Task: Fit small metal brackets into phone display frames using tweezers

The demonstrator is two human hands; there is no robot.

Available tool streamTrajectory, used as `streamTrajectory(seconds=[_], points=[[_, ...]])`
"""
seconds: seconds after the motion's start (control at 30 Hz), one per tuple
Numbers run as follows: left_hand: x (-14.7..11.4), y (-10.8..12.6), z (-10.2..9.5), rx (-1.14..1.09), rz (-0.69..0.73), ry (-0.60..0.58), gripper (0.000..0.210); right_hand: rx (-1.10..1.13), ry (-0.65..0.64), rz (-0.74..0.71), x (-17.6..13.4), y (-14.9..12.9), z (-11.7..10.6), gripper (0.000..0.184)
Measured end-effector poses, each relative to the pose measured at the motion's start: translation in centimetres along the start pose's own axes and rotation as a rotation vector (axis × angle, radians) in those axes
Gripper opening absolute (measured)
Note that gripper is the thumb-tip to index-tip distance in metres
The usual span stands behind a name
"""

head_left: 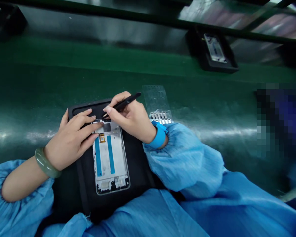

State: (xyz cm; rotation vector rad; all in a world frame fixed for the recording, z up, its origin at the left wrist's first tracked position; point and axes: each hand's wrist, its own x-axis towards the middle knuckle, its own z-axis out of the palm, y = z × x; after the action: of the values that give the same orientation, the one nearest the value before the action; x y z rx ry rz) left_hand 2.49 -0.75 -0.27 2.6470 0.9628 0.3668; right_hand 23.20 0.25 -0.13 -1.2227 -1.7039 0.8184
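An open phone frame (105, 161), silvery with two blue strips and a small orange flex cable (102, 138), lies on a black tray (85, 177). My left hand (71, 135) rests over its upper left edge, fingers spread and fingertips touching the frame. Held like a pen, black tweezers (124, 103) are in my right hand (134, 120). Their tips point down at the top edge of the frame; whether they grip a small part there cannot be made out.
Right of the tray, a clear plastic sheet (158, 98) carries rows of small silvery pieces (160, 116). Beyond a green work surface (51, 85), another black tray (219, 67) holds a phone frame (215, 47). A dark bar (128, 18) crosses the back.
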Motion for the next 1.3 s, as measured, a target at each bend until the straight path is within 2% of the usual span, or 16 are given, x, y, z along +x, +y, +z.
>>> streamTrajectory(seconds=[0.23,0.43,0.57,0.77,0.87,0.97,1.17,1.3], points=[[0.0,-0.1,0.0,-0.015,-0.007,0.0,0.028,-0.157,0.022,-0.185,-0.5,-0.3,0.3,0.004],[0.0,0.0,0.0,-0.009,-0.011,0.002,0.028,-0.139,0.071,-0.099,-0.3,-0.2,0.1,0.008],[0.0,0.0,0.1,-0.014,-0.012,0.001,0.029,-0.142,0.054,-0.147,-0.4,-0.1,0.0,0.007],[-0.1,-0.1,0.1,-0.016,-0.014,-0.011,0.028,-0.34,0.035,-0.301,-0.5,-0.8,0.4,0.006],[-0.1,-0.1,0.1,-0.032,-0.029,-0.018,0.028,-0.416,-0.035,-0.338,-0.2,-1.3,0.6,0.006],[-0.1,-0.1,0.2,-0.034,-0.034,-0.02,0.028,-0.415,-0.078,-0.284,-0.2,-1.4,0.6,0.005],[-0.1,0.0,0.2,-0.035,-0.043,-0.005,0.028,-0.101,0.058,-0.062,-0.8,-0.2,-0.1,0.007],[0.0,0.3,0.0,-0.072,-0.087,-0.014,0.028,-0.061,0.06,-0.09,-1.1,-0.1,-0.3,0.009]])
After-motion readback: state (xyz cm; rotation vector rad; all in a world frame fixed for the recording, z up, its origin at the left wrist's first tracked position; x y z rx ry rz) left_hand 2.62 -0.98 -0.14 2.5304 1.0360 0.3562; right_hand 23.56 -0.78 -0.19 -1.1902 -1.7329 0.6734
